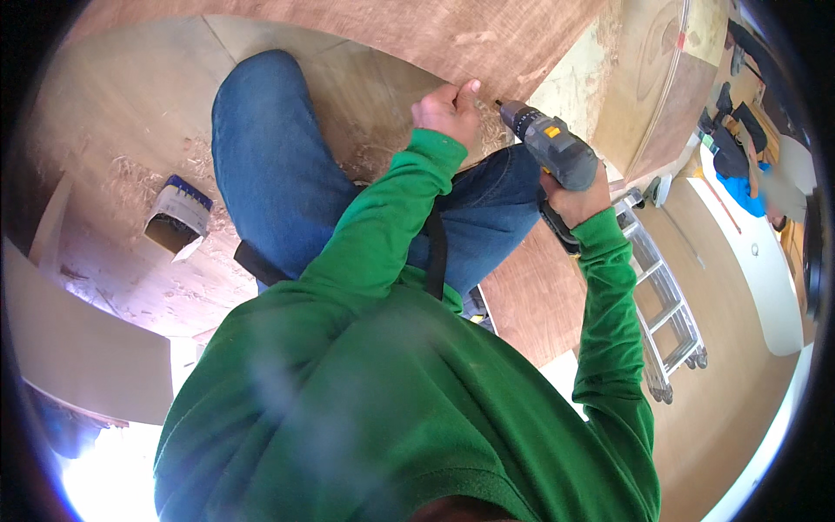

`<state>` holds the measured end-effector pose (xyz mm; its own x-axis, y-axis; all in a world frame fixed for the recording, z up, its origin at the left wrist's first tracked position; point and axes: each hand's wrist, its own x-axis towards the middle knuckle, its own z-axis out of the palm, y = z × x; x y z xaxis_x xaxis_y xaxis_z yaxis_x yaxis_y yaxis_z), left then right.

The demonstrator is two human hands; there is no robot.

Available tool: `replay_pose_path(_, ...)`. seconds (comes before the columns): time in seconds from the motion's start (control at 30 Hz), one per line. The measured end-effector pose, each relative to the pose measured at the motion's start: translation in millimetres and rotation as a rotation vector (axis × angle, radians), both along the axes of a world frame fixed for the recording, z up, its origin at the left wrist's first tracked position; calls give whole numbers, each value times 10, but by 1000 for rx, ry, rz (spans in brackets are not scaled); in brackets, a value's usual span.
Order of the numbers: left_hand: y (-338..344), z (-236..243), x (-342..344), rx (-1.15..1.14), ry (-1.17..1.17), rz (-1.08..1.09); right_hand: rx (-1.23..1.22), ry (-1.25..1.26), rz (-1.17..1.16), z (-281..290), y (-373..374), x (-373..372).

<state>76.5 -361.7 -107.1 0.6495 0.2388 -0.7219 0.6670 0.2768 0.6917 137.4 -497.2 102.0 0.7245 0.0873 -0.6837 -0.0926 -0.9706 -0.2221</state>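
My right hand grips a cordless drill, grey and black with a yellow switch on top. The drill's tip points up and left, close to the edge of a reddish-brown plywood board. Just left of that tip, my left hand is closed beside the board's edge. Its fingers are curled and its thumb lies against them. Whatever the left fingers hold, if anything, is too small to make out. Both hands are above my bent legs in blue jeans.
An open cardboard box, white and blue, lies left of my knee among wood shavings. An aluminium ladder lies on the right. Beyond it, another person in blue is near the far right edge. A curved pale panel stands lower left.
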Motion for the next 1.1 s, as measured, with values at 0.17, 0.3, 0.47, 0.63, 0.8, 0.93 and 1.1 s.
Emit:
replay_pose_path(0.17, -1, -131, 33, 56, -32, -89, -80, -94, -24, -5, 88, -57)
replay_pose_path(0.3, 111, -204, 180, -39, -51, -107, -10, 150, -409, 60, 212, 82)
replay_pose_path(0.47, 604, -110, 376, -332, 88, 20, 122, -91, -447, 362, 280, -349)
replay_pose_path(0.63, 996, -153, 501, -257, 140, 234, 376, -488, -637, 687, 46, -959)
replay_pose_path(0.8, 1274, -411, 495, 107, -145, 27, 644, -733, -891, 800, -246, -1428)
replay_pose_path(0.93, 1727, -565, 703, 251, -223, 340, 875, -645, -1138, 928, -734, -1622)
replay_pose_path(1.1, 2156, -941, 1029, 490, -188, 360, 935, -507, -1368, 640, -1540, -1958)
